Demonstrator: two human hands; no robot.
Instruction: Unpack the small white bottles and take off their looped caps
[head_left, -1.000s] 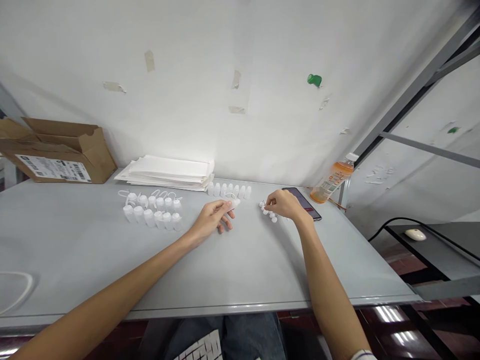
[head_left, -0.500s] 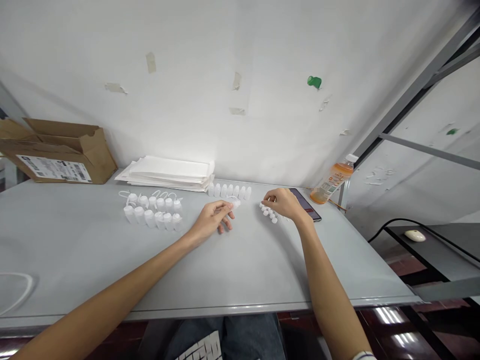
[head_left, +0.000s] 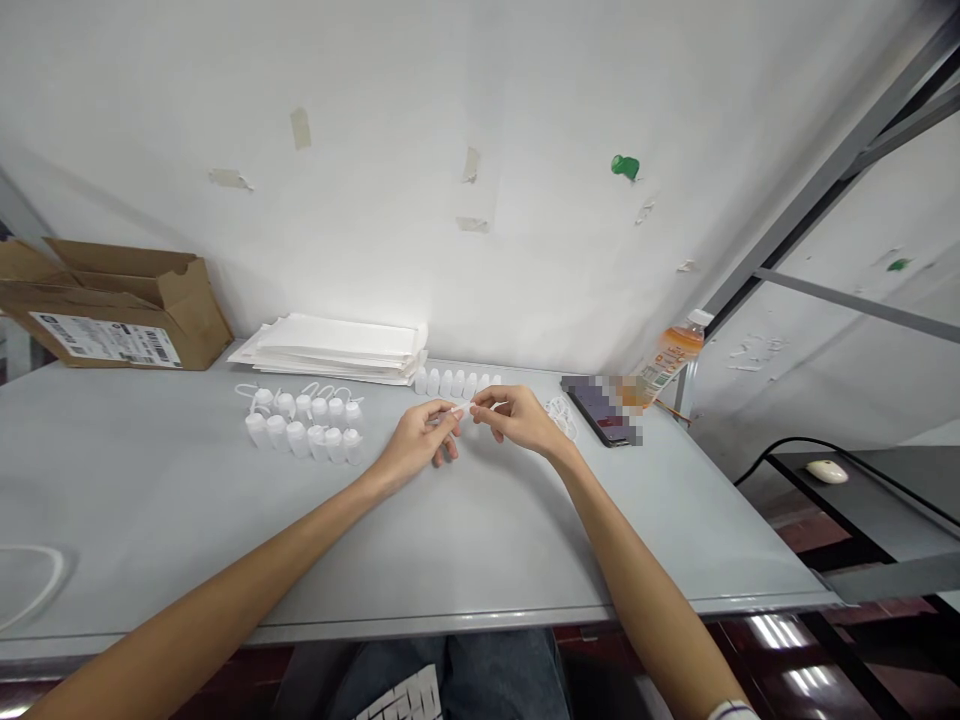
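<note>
My left hand (head_left: 418,440) rests on the grey table (head_left: 465,530) with its fingers pinched round a small white bottle (head_left: 459,411). My right hand (head_left: 517,418) has come across to meet it, fingertips pinched on a small white piece at the bottle's tip. A row of small white bottles (head_left: 456,382) stands just behind both hands. A cluster of small white caps (head_left: 562,412) lies to the right of my right hand. Two rows of capped white bottles (head_left: 304,422) sit to the left.
A stack of white paper sheets (head_left: 334,345) lies against the wall. An open cardboard box (head_left: 112,305) is at the far left. A phone (head_left: 604,410) and an orange drink bottle (head_left: 667,358) stand at the right, near a metal frame.
My right hand has left the cluster of caps and moved left to meet my left hand at the bottle. My left hand has barely shifted.
</note>
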